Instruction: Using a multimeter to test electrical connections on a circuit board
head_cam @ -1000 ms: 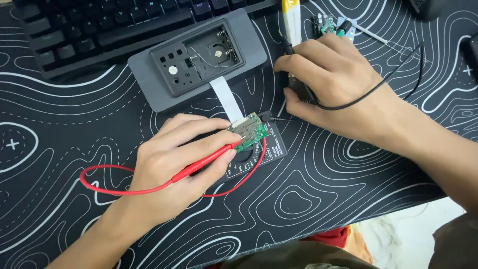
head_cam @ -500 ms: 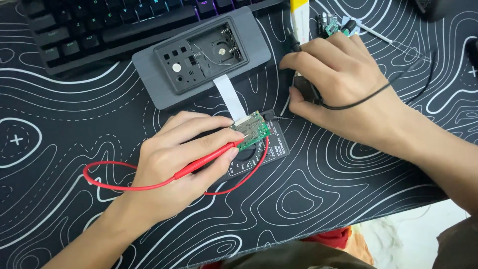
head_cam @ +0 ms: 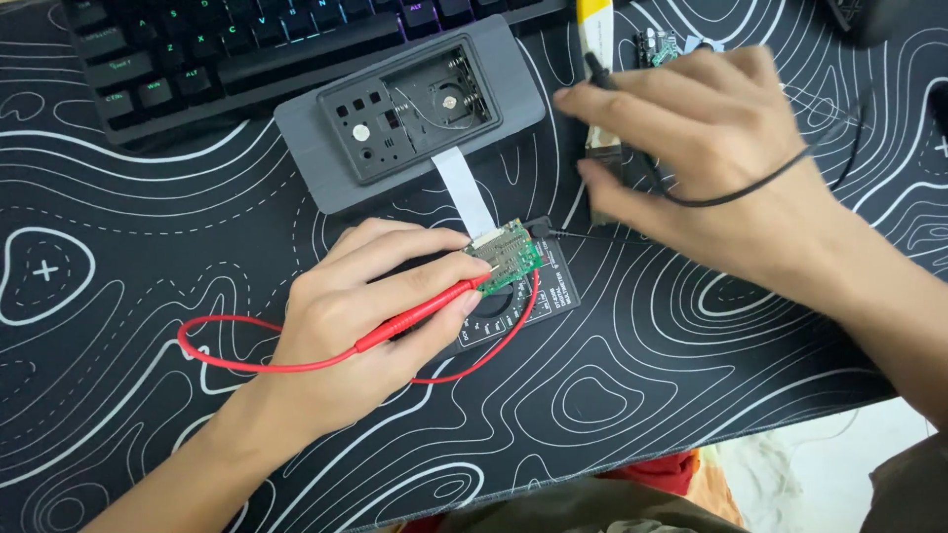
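1. Across the desk lies a black mat (head_cam: 691, 395) with white contour lines; a dark keyboard (head_cam: 247, 49) with lit keys sits at its far edge, and pale floor shows at the lower right corner.
2. Left hand (head_cam: 365, 316) is closed around a red probe (head_cam: 425, 311) like a pen, tip on the small green circuit board (head_cam: 509, 255), red lead looping beneath the wrist.
3. Right hand (head_cam: 711, 158) is blurred; its fingers curl over something dark with a black wire, but what it grips I cannot tell.
4. Under the board, a black multimeter (head_cam: 533, 306) is mostly hidden; its white lettering is too small to make out.
5. Grey housing (head_cam: 415, 114) lies open just behind, joined to the board by a white ribbon cable (head_cam: 464, 192).
6. Yellow-and-white strip (head_cam: 594, 15) is cut off at the top edge.
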